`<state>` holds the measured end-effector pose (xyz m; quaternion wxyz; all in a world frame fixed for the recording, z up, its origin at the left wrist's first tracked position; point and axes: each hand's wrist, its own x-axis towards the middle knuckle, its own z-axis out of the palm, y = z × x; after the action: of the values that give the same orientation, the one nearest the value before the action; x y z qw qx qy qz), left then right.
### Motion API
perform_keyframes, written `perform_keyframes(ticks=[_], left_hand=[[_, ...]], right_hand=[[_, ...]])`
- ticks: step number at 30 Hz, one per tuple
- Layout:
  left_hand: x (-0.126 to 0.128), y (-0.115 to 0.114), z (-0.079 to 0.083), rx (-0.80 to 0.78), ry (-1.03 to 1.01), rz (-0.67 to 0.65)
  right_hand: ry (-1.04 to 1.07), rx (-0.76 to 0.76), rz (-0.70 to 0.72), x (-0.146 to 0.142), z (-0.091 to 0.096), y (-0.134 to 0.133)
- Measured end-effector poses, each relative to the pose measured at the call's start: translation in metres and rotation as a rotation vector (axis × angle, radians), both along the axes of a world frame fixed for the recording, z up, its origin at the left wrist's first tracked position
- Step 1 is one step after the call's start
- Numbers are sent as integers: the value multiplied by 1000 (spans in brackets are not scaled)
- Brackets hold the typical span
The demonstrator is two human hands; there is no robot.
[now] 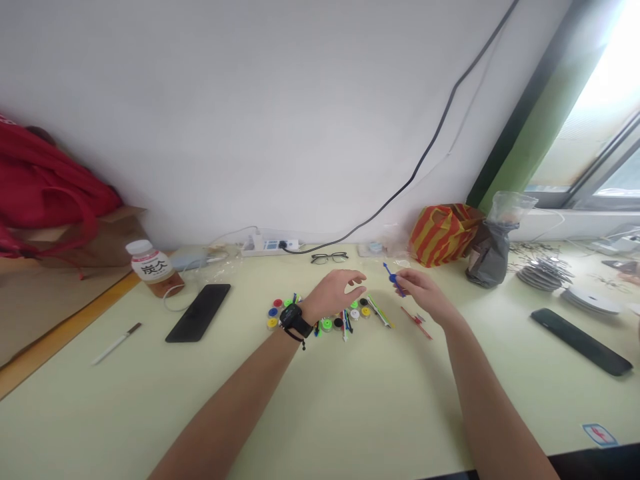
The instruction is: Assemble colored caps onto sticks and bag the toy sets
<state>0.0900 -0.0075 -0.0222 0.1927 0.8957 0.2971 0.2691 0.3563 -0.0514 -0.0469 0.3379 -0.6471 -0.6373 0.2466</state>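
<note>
A blue arrow-shaped piece with a round hub (387,269) is pinched in the fingers of my right hand (423,291), raised a little over the table. My left hand (330,293), with a black watch (296,320) on its wrist, hovers with thumb and fingers apart and nothing between them. Beneath and around it lie several small round pieces, among them a yellow one (272,323), a green one (327,325) and a white one (355,314); my left hand hides some. Thin yellow-green sticks (381,312) lie between my hands. Below my right hand rests a red arrow-shaped piece (417,323).
Glasses (330,258) and a power strip (270,245) lie by the wall. To the left are a bottle (155,270), a black phone (199,313) and a knife (117,343). At right stand a striped bag (445,233), a grey bag (490,257) and a dark case (580,341).
</note>
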Motion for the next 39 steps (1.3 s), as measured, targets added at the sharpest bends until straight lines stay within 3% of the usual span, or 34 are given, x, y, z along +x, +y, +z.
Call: perform_keyframes(ticks=[4,7,12,17,24,29,33,39], left_hand=[[9,-5,2,-185,-257,-114],[12,-5,3,-228,-370,-128],[10,-3,4,-147,-378,-44],[7,-6,6,-16,-315,-70],[7,-9,7,-39,-199,-113],[10,-14,6,-84,-117,-146],[14,-19,-4,-150,58,-281],[14,-14,-16,-178,335,-329]], right_hand=[[563,-1,275,-41,7,-4],[785,-21,272,-60,6,-5],[830,67,184,-67,4,-3],[802,-5,209,-66,6,-5],[454,-10,298,-66,5,-8],[97,43,126,-54,-11,-1],[-125,-1,53,-38,-23,3],[-330,-90,9,-3,-14,1]])
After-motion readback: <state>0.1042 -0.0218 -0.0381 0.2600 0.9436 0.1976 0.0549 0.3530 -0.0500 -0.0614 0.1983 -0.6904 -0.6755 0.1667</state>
